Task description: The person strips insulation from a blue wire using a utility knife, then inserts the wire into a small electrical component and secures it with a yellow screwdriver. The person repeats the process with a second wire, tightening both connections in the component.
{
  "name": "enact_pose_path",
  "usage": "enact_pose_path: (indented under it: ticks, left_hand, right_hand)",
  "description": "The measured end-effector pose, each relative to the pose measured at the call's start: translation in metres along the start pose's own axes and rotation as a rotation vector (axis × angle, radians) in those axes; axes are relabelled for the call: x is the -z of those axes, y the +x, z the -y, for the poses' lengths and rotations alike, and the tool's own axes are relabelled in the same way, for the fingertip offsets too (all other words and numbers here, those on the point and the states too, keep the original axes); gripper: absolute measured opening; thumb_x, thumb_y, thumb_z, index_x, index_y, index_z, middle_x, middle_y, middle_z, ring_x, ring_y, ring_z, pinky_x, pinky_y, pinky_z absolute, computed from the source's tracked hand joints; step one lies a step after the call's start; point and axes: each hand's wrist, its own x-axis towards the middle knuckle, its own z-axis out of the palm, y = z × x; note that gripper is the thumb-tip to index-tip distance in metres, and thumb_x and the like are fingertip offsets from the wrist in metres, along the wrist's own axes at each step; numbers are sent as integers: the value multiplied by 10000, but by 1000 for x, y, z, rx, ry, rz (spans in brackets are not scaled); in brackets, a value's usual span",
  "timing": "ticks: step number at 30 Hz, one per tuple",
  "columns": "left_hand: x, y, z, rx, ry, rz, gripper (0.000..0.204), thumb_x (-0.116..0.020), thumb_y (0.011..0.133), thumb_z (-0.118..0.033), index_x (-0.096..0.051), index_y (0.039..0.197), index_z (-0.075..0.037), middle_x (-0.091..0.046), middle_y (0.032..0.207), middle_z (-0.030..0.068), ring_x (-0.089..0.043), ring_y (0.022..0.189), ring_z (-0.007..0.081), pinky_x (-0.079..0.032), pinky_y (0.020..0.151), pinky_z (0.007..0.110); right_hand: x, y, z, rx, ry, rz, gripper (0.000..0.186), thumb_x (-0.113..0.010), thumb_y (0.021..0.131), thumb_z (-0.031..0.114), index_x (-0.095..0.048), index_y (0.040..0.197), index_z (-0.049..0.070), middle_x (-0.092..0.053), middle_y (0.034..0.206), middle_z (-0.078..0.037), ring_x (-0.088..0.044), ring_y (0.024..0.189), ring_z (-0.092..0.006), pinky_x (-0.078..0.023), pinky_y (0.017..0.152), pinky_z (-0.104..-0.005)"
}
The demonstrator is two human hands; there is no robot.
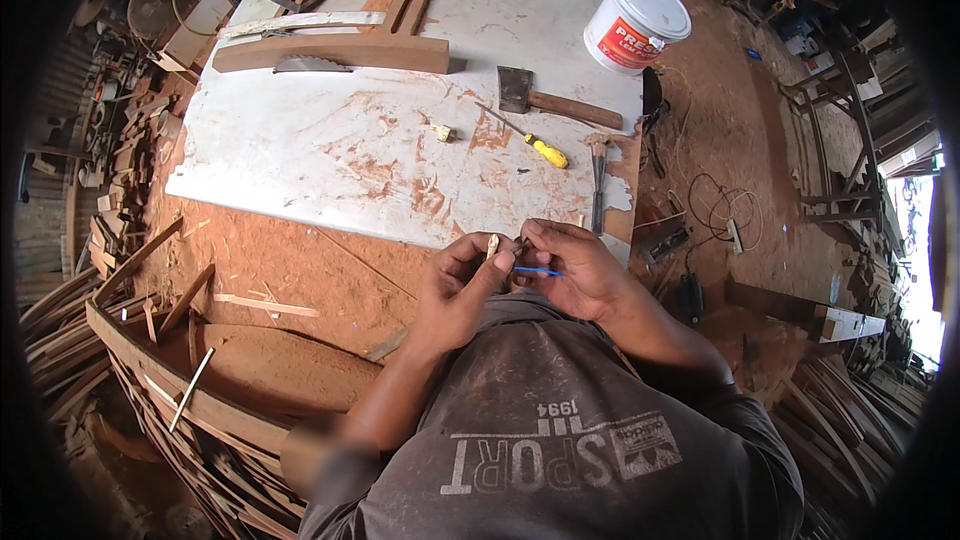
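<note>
Close in front of my chest, at the table's near edge, my two hands meet. My left hand (462,285) is closed, pinching a small pale piece (492,246) that stands up between thumb and fingers; its kind is hard to tell. Closed fingertips of my right hand (582,270) touch the left ones and grip something small and dark that is mostly hidden. A thin blue strip, like a wire (536,271), runs from the fingertips across the right palm. Nearby on the table lie a yellow-handled screwdriver (546,150) and a small cream-and-brass piece (443,132).
On the white worktable (300,140) lie a hatchet-like tool with a wooden handle (575,108), a dark chisel-like tool (598,190), a wooden beam (330,55) and a saw blade (312,64). A white bucket (640,15) stands far right. Timber strips (190,395) are piled left; cables (725,205) lie right.
</note>
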Motion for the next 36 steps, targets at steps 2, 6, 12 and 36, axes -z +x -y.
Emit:
enact_pose_path:
  ticks: [2,6,12,36]
  left_hand:
    - [-2,-2,-5,-21,-23,30,177,-622,1023,-118,-642,1123,26,-689,966,49,-632,893,119,-511,807,272]
    - [-5,-5,-8,-15,-94,53,163,-622,1020,-104,-630,1110,31,-682,968,53,-630,886,116,-510,790,271]
    - [-4,-2,-6,-106,209,1,107,-617,1012,-81,-634,1058,14,-662,949,37,-616,849,79,-490,746,237]
    - [23,12,20,-41,-26,-294,121,-664,1007,-164,-629,979,-52,-597,829,-35,-454,633,31,-354,545,204]
  right_hand:
    - [-6,-4,2,-17,11,19,198,-601,1037,283,-625,977,96,-519,765,48,-554,809,-114,-479,819,-339]
    - [-15,-10,5,-16,10,32,208,-594,1043,293,-614,956,105,-507,798,45,-530,801,-106,-475,797,-316]
    - [-5,-9,5,138,-152,73,215,-607,1036,266,-608,978,58,-516,813,38,-518,796,-105,-469,786,-298]
    - [27,32,12,314,-577,42,308,-630,1028,270,-624,1155,-10,-618,962,-29,-608,886,-111,-522,836,-281]
